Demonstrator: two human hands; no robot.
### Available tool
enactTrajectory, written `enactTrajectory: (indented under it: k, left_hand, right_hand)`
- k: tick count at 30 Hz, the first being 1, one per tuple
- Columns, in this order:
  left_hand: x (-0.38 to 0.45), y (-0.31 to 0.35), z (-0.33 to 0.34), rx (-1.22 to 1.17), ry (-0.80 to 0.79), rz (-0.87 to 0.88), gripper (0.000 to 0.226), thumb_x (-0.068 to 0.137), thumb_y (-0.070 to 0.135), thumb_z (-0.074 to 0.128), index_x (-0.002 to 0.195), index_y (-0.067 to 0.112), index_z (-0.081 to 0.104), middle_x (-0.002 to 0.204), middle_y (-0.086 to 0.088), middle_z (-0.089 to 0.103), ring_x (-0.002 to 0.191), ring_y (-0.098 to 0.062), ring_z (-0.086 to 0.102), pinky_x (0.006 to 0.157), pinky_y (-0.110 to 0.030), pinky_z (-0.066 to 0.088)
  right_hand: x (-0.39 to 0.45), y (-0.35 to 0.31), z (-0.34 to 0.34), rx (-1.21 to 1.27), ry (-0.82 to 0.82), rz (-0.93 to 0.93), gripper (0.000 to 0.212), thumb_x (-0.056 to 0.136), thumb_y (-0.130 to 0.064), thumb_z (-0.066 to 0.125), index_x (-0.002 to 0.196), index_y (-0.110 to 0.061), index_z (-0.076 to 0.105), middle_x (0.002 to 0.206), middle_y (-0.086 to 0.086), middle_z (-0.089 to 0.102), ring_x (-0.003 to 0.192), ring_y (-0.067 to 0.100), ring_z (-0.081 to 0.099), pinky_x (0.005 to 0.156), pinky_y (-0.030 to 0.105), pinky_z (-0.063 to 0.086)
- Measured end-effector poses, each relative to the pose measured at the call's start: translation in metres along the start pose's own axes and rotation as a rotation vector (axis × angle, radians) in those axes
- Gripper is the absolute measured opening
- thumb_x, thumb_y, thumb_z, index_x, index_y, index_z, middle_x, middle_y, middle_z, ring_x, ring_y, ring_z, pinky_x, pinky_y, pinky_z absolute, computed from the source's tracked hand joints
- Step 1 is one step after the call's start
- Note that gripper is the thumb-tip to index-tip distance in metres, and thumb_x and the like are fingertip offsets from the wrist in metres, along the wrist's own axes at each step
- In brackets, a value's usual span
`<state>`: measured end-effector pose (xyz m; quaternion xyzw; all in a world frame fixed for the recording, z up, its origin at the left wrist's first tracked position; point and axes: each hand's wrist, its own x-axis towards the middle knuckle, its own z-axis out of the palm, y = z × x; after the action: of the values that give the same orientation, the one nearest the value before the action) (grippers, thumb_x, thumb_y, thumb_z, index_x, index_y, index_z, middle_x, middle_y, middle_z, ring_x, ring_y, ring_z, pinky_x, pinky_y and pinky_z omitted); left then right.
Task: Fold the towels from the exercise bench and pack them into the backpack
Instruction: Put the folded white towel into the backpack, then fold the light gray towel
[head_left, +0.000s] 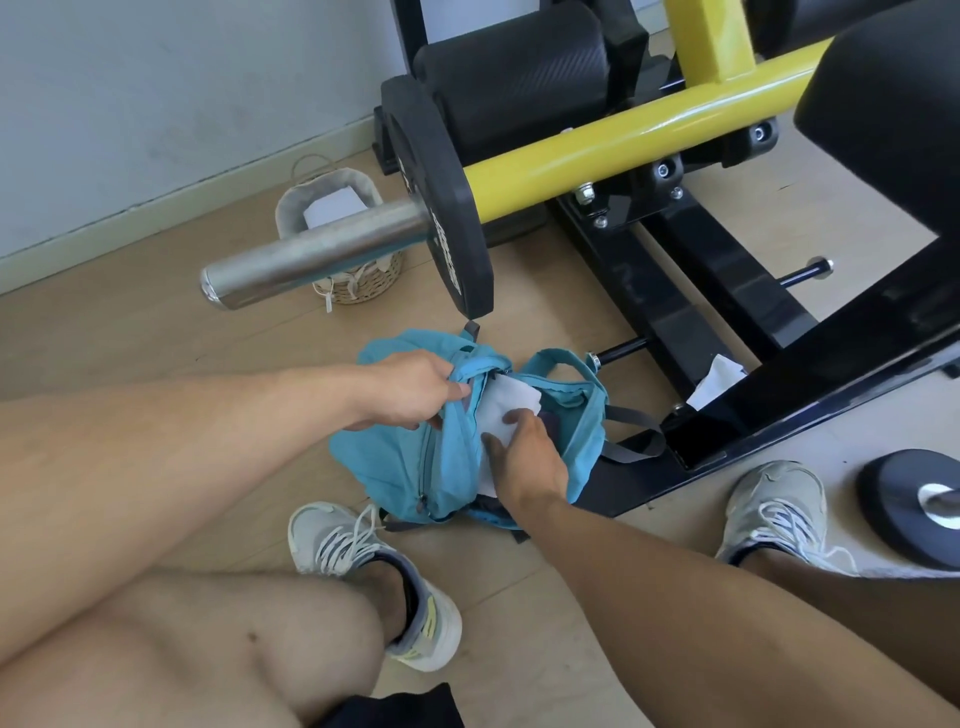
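A white folded towel (506, 410) sits partly inside the open mouth of a blue backpack (395, 462), its upper end showing pale and smooth against the fabric. The backpack lies on the wooden floor (130, 332) between the person's two shoes, just below a black weight plate (441, 208) on a steel bar (311, 254). The left hand (410, 387) pinches the rim of the backpack opening and holds it up and apart. The right hand (524, 457) lies flat on the towel with the fingers (511, 418) curled over its edge. The black frame of the exercise bench (727, 415) runs close along the backpack's right side, while the floor to the left is open. A second white towel (719, 382) rests on that frame. Further back, near the wall, a woven basket (358, 280) with a cloth lining holds something white (332, 208).
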<state>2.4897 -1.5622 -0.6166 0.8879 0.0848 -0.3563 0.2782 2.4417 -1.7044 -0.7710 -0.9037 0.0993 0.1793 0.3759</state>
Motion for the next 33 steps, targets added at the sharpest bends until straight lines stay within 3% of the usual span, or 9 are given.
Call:
enactTrajectory:
  k: [4, 7, 10, 15, 19, 26, 30, 33]
  left_hand:
    - [-0.003, 0.003, 0.001, -0.069, -0.140, -0.029, 0.030, 0.107, 0.035, 0.047, 0.118, 0.013, 0.066, 0.120, -0.005, 0.069, 0.104, -0.022, 0.070, 0.088, -0.040, 0.061]
    - [-0.007, 0.012, 0.001, -0.092, -0.200, -0.003, 0.031, 0.108, 0.036, 0.046, 0.124, 0.014, 0.061, 0.121, -0.007, 0.067, 0.109, -0.028, 0.069, 0.083, -0.035, 0.061]
    - [-0.011, 0.023, -0.001, -0.071, -0.151, 0.061, 0.027, 0.107, 0.035, 0.049, 0.121, 0.017, 0.062, 0.118, -0.005, 0.070, 0.106, -0.024, 0.070, 0.085, -0.035, 0.060]
    - [-0.023, 0.036, -0.007, -0.068, -0.092, 0.138, 0.022, 0.105, 0.035, 0.052, 0.114, 0.019, 0.065, 0.113, -0.002, 0.072, 0.103, -0.021, 0.071, 0.083, -0.033, 0.059]
    - [-0.037, 0.054, -0.012, -0.138, 0.009, 0.268, 0.022, 0.104, 0.034, 0.054, 0.111, 0.019, 0.068, 0.110, 0.000, 0.075, 0.099, -0.017, 0.074, 0.085, -0.035, 0.060]
    - [-0.065, 0.115, -0.025, -0.322, 0.338, 0.573, 0.019, 0.102, 0.029, 0.059, 0.110, 0.019, 0.073, 0.106, 0.003, 0.078, 0.098, -0.017, 0.074, 0.092, -0.039, 0.059]
    - [-0.079, 0.146, -0.037, -0.424, 0.503, 0.698, 0.021, 0.103, 0.030, 0.058, 0.117, 0.022, 0.071, 0.110, 0.006, 0.074, 0.103, -0.013, 0.071, 0.098, -0.043, 0.055]
    - [-0.089, 0.167, -0.045, -0.468, 0.555, 0.761, 0.023, 0.103, 0.031, 0.058, 0.121, 0.025, 0.070, 0.115, 0.009, 0.071, 0.112, -0.012, 0.066, 0.102, -0.045, 0.054]
  right_hand:
    - [0.013, -0.003, -0.020, 0.083, -0.112, -0.039, 0.037, 0.099, -0.040, 0.056, 0.133, -0.027, 0.056, 0.126, 0.001, 0.065, 0.112, 0.026, 0.064, 0.091, 0.040, 0.052]
    - [0.017, 0.004, -0.053, 0.124, 0.063, -0.018, 0.028, 0.103, -0.028, 0.046, 0.121, -0.027, 0.066, 0.115, 0.000, 0.070, 0.106, 0.026, 0.065, 0.084, 0.036, 0.050]
    - [0.023, 0.013, -0.099, 0.157, 0.269, 0.050, 0.022, 0.105, -0.029, 0.048, 0.116, -0.026, 0.067, 0.116, 0.000, 0.072, 0.105, 0.026, 0.066, 0.090, 0.040, 0.054]
    - [0.024, -0.001, -0.171, 0.092, 0.404, -0.088, 0.019, 0.106, -0.026, 0.049, 0.113, -0.024, 0.066, 0.105, -0.005, 0.070, 0.097, 0.020, 0.066, 0.088, 0.038, 0.054]
    - [0.013, -0.037, -0.208, 0.011, 0.441, -0.245, 0.019, 0.106, -0.029, 0.049, 0.116, -0.027, 0.065, 0.098, -0.010, 0.068, 0.090, 0.013, 0.065, 0.080, 0.037, 0.056]
    - [-0.008, -0.119, -0.264, -0.106, 0.543, -0.589, 0.022, 0.105, -0.030, 0.051, 0.117, -0.023, 0.067, 0.108, -0.003, 0.070, 0.095, 0.019, 0.065, 0.079, 0.040, 0.054]
    - [-0.015, -0.158, -0.295, 0.056, 0.670, -0.652, 0.018, 0.103, -0.029, 0.055, 0.115, -0.023, 0.067, 0.102, -0.007, 0.069, 0.094, 0.014, 0.063, 0.081, 0.038, 0.055]
    - [-0.015, -0.175, -0.320, 0.216, 0.726, -0.574, 0.023, 0.100, -0.034, 0.058, 0.122, -0.027, 0.061, 0.103, -0.009, 0.066, 0.095, 0.014, 0.062, 0.084, 0.042, 0.055]
